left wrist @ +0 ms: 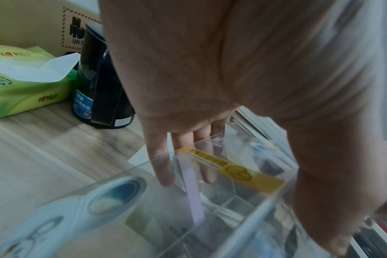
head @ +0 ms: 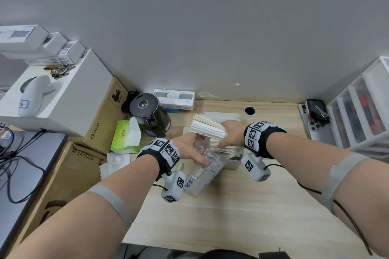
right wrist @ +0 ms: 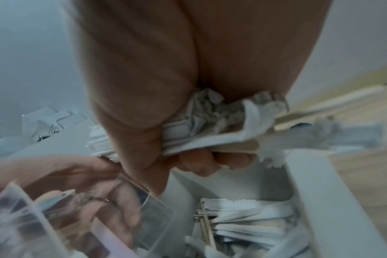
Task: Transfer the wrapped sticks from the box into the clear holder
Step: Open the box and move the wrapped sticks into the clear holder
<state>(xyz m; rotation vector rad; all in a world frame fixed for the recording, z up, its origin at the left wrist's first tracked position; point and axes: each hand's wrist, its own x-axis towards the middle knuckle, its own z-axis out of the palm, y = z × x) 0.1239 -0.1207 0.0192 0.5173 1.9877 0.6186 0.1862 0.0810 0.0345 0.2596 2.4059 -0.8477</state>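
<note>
A bundle of sticks (head: 207, 127) is clenched in the curled right hand (head: 230, 132) above the box (right wrist: 316, 200), where more are left, while the holder (head: 203, 171), tilted, apparently to receive them, is steadied by the straight-fingered left hand (head: 189, 148) on a wooden desk (head: 242, 212) against a grey wall (head: 210, 27).
</note>
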